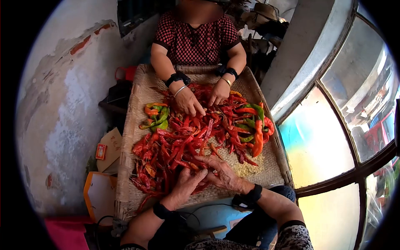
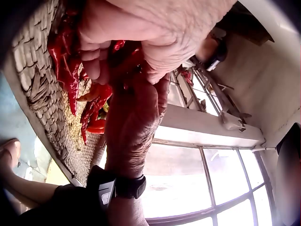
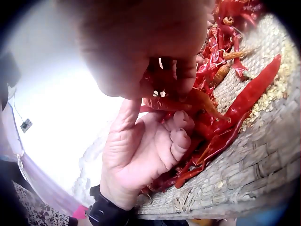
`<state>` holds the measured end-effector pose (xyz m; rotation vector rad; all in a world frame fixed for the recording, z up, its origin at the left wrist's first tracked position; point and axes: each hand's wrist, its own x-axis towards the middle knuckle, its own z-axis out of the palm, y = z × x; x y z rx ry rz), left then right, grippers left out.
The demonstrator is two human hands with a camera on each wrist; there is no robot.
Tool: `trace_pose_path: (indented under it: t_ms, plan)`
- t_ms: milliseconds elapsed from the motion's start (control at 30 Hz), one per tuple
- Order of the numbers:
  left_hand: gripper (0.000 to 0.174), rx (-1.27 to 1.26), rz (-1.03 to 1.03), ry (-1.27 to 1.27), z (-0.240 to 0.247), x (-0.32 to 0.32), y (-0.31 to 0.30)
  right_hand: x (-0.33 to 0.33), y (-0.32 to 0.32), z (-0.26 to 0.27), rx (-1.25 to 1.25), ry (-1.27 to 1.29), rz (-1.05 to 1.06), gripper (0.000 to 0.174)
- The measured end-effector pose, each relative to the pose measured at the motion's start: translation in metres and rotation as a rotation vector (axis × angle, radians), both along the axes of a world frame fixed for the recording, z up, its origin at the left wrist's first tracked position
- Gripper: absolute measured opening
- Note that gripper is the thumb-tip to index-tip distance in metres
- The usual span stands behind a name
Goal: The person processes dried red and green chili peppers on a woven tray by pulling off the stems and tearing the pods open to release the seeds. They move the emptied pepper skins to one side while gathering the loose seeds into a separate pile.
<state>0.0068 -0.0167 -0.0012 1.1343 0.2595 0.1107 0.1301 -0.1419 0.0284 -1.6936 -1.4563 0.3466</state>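
We read this as a lived-in house, in a plain, worn room or enclosed porch rather than a workshop. The wall (image 1: 68, 108) tells us so: its plaster is stained and flaking, with red brick (image 1: 80, 45) showing through. On the other side we see large window panes (image 1: 323, 133) in an old, dark-edged frame, letting in daylight. Household odds and ends crowd the edges: a brimmed hat (image 1: 265, 11) among clutter, some cardboard (image 1: 111, 146). Between two people in everyday clothes, a woven tray (image 1: 124, 187) bears a heap of peppers (image 1: 179, 146).
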Motion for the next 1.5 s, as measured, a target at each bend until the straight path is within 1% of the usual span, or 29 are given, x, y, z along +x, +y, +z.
trace_pose_path:
  t_ms: [133, 200, 233, 300, 333, 400, 433, 467, 533, 667, 733, 767, 800, 867, 900, 933, 1000, 1033, 1067, 1133, 1200, 1233, 1267, 1300, 1333, 1400, 1433, 1467, 1500]
  plan:
    - [0.03, -0.015, -0.005, 0.013, -0.014, 0.002, 0.005, 0.004, -0.002, -0.001, 0.05, 0.02, 0.037, 0.051]
    - [0.035, -0.01, -0.006, 0.033, -0.02, 0.001, 0.006, 0.002, -0.004, 0.006, 0.031, 0.124, 0.015, 0.048]
    - [0.035, -0.012, -0.004, 0.035, -0.02, 0.001, 0.006, 0.004, -0.003, 0.004, 0.029, 0.126, 0.017, 0.048]
    - [0.032, 0.033, -0.006, 0.027, -0.019, 0.001, 0.005, 0.007, -0.002, -0.006, 0.152, -0.066, -0.031, 0.042]
    - [0.032, 0.023, -0.01, 0.046, -0.019, 0.0, 0.003, 0.007, -0.003, -0.01, 0.142, -0.048, -0.036, 0.042]
    - [0.023, -0.017, 0.115, 0.048, -0.017, 0.001, 0.002, 0.011, -0.001, -0.013, 0.158, 0.003, -0.151, 0.041]
    - [0.022, -0.065, 0.101, 0.082, -0.021, 0.002, 0.005, 0.012, -0.002, -0.008, 0.145, 0.018, -0.134, 0.045]
    - [0.023, -0.098, 0.101, 0.11, -0.021, 0.002, 0.005, 0.016, -0.004, -0.003, 0.026, -0.122, -0.077, 0.05]
    - [0.023, -0.129, 0.092, 0.086, -0.016, 0.002, 0.003, 0.011, -0.004, -0.005, 0.091, -0.183, -0.085, 0.055]
    - [0.028, -0.078, 0.09, 0.066, -0.014, 0.002, 0.001, 0.01, -0.001, -0.011, 0.158, -0.065, -0.105, 0.055]
    - [0.026, -0.075, 0.09, 0.089, -0.017, 0.001, 0.002, 0.019, 0.0, -0.008, -0.019, -0.061, -0.166, 0.05]
    - [0.025, -0.063, 0.093, 0.079, -0.013, 0.001, 0.001, 0.024, -0.002, -0.002, -0.092, -0.117, -0.155, 0.029]
    - [0.025, -0.067, 0.083, 0.084, -0.013, 0.0, 0.001, 0.03, -0.002, -0.004, -0.097, -0.113, -0.165, 0.029]
    - [0.022, -0.043, 0.107, 0.088, -0.012, 0.0, 0.001, 0.038, -0.003, -0.01, 0.079, -0.053, 0.002, 0.021]
    - [0.022, -0.03, 0.114, 0.081, -0.008, -0.001, 0.0, 0.039, -0.006, -0.011, 0.027, -0.053, -0.06, 0.019]
    - [0.022, -0.032, 0.11, 0.085, -0.006, 0.0, 0.0, 0.043, -0.009, -0.008, 0.025, -0.049, -0.063, 0.019]
    - [0.023, 0.002, 0.089, 0.065, -0.005, -0.001, 0.001, 0.052, -0.012, 0.005, -0.223, -0.074, -0.153, 0.019]
    - [0.025, 0.015, 0.08, 0.07, -0.005, -0.002, 0.001, 0.057, -0.014, 0.009, -0.26, 0.005, -0.189, 0.018]
    - [0.025, 0.017, 0.079, 0.081, -0.004, -0.001, 0.0, 0.064, -0.013, 0.014, -0.347, 0.258, -0.19, 0.019]
    - [0.027, -0.013, 0.049, 0.096, -0.004, -0.003, -0.002, 0.067, -0.017, 0.032, -0.334, 0.578, -0.353, 0.021]
    - [0.027, 0.017, 0.02, 0.091, -0.003, -0.003, -0.002, 0.093, -0.021, 0.015, 0.054, 0.786, -0.265, 0.031]
    - [0.028, 0.036, -0.008, 0.077, -0.004, -0.004, -0.004, 0.1, -0.018, 0.013, 0.27, 0.806, -0.328, 0.042]
    - [0.029, 0.053, -0.036, 0.061, -0.004, -0.005, -0.005, 0.104, -0.016, 0.012, 0.395, 0.8, -0.432, 0.052]
    - [0.031, 0.123, -0.06, 0.052, -0.007, -0.005, -0.005, 0.107, -0.018, 0.009, 0.347, 0.881, -0.494, 0.054]
    - [0.031, 0.124, -0.061, 0.054, -0.007, -0.005, -0.006, 0.106, -0.018, 0.011, 0.299, 0.959, -0.555, 0.055]
    - [0.032, 0.176, -0.123, 0.095, -0.006, -0.004, -0.007, 0.087, -0.021, 0.002, 0.101, 0.671, -0.415, 0.055]
    - [0.034, 0.189, -0.136, 0.084, -0.006, -0.004, -0.008, 0.081, -0.017, -0.006, -0.084, 0.553, -0.378, 0.055]
    - [0.034, 0.19, -0.141, 0.091, -0.007, -0.004, -0.009, 0.067, -0.012, 0.0, -0.211, 0.508, -0.186, 0.059]
    - [0.034, 0.221, -0.156, 0.086, -0.008, -0.005, -0.01, 0.048, -0.011, 0.007, -0.317, 0.572, -0.083, 0.059]
